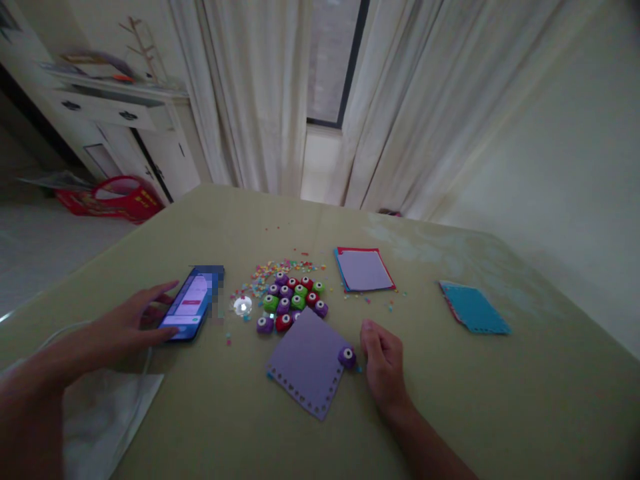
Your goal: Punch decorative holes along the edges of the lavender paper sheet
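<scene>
My left hand (143, 313) grips a phone (189, 303) with a lit screen, the thumb across its lower end and the fingers along its left side. My right hand (383, 363) rests on the table in a loose fist, with nothing showing in it. Just left of that fist, a purple craft punch (347, 357) sits at the edge of a purple paper sheet (311, 363). Small shaped holes run along two edges of this sheet. Beyond it stands a cluster of purple, red and green craft punches (285, 291), partly covered by the sheet's far corner.
Colourful paper confetti (263, 277) lies scattered behind the punches. A small clear, shiny object (243, 306) is beside them. Stacked paper sheets (366, 270) lie farther back, and blue sheets (475, 308) at the right. White paper (113, 413) and a cable (145, 370) are near my left forearm.
</scene>
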### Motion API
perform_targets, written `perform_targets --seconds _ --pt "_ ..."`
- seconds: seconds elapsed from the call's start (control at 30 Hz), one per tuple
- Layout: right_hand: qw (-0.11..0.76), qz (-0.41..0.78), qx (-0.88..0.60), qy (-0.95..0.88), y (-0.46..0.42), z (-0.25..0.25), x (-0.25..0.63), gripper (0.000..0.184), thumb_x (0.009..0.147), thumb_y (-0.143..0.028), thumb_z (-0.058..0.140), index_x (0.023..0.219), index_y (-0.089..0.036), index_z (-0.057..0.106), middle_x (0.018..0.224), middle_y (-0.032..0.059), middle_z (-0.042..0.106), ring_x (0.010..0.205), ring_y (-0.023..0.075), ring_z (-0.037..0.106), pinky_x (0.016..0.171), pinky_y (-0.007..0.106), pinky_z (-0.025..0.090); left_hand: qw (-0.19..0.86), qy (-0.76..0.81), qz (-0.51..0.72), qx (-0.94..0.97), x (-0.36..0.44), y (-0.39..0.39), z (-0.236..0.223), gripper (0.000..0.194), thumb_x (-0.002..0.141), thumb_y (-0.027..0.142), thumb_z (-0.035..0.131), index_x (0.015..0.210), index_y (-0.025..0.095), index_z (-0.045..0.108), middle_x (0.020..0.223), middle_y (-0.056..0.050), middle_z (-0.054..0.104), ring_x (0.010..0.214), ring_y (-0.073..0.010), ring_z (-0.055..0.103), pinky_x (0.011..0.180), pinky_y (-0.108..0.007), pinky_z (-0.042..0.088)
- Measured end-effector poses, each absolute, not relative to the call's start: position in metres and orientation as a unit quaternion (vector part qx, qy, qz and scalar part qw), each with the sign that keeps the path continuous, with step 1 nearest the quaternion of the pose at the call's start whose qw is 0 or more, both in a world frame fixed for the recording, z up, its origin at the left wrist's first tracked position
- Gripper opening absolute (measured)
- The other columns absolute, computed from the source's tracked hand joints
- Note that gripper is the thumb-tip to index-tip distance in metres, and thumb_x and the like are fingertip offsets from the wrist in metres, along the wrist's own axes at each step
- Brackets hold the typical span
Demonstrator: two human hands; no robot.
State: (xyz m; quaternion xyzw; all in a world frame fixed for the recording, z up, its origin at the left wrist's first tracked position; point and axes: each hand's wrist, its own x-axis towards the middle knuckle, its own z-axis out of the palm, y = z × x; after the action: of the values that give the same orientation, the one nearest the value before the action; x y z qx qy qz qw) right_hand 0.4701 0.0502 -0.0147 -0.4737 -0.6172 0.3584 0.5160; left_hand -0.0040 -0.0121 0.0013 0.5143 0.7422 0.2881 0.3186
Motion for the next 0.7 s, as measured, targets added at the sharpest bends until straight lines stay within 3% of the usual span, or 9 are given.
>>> perform_targets --seconds 0.1,0.17,0.27,0.37,0.57,0.7 --pt "0.515 0.360 -0.475 -0.616 0.050 -0.015 0.470 0.054 0.106 -0.054 0.049 0.062 -0.026 0.032 0.058 -0.0066 0.028 0.052 0.0123 0.025 0.049 0.029 0.023 0.338 0.748 0.295 0.489 -0.003 -0.009 0.003 0.097 0.048 0.063 0.091 0.135 0.029 0.063 0.112 -0.007 0.081 0.095 -0.0362 0.081 0.086 -0.051 0.069" --pt "0.515 0.361 -0.475 -0.616 0.050 -0.015 0.470 0.054 0.106 -0.054 0.050 0.062 -0.026 0.033 0.058 -0.0065 0.028 0.052 0.0124 0.026 0.049 0.029 0.023 0.316 0.764 0.307 0.472 -0.005 -0.008 0.002 0.087 0.050 0.064 0.087 0.127 0.030 0.067 0.108 -0.007 0.080 0.090 -0.0357 0.080 0.084 -0.051 0.069" --pt "0.517 0.357 -0.473 -0.617 0.050 -0.015 0.471 0.055 0.106 -0.054 0.050 0.063 -0.026 0.033 0.058 -0.0066 0.028 0.052 0.0124 0.025 0.048 0.029 0.023 0.260 0.770 0.318 0.489 -0.010 -0.006 -0.002 0.062 0.062 0.069 0.077 0.115 0.036 0.072 0.099 -0.005 0.080 0.086 -0.0367 0.079 0.078 -0.053 0.066" --pt "0.518 0.356 -0.473 -0.617 0.050 -0.017 0.471 0.055 0.107 -0.054 0.050 0.063 -0.026 0.033 0.058 -0.0067 0.028 0.052 0.0123 0.025 0.048 0.029 0.023 0.202 0.769 0.298 0.527 -0.007 -0.003 -0.002 0.048 0.078 0.068 0.064 0.117 0.042 0.073 0.094 -0.004 0.080 0.085 -0.0372 0.077 0.082 -0.055 0.062" --pt "0.519 0.366 -0.466 -0.616 0.050 -0.018 0.471 0.055 0.106 -0.055 0.051 0.063 -0.026 0.031 0.059 -0.0067 0.028 0.053 0.0123 0.025 0.049 0.029 0.024 0.118 0.760 0.242 0.591 0.014 0.004 0.004 0.056 0.090 0.059 0.049 0.142 0.044 0.063 0.096 -0.005 0.076 0.093 -0.0382 0.073 0.094 -0.058 0.057" --pt "0.517 0.368 -0.462 -0.620 0.050 -0.015 0.470 0.055 0.106 -0.055 0.050 0.063 -0.027 0.031 0.059 -0.0067 0.027 0.053 0.0122 0.025 0.048 0.029 0.024 0.103 0.746 0.188 0.630 0.012 0.004 0.003 0.055 0.094 0.059 0.038 0.139 0.045 0.066 0.098 -0.007 0.075 0.100 -0.0391 0.073 0.099 -0.059 0.055"
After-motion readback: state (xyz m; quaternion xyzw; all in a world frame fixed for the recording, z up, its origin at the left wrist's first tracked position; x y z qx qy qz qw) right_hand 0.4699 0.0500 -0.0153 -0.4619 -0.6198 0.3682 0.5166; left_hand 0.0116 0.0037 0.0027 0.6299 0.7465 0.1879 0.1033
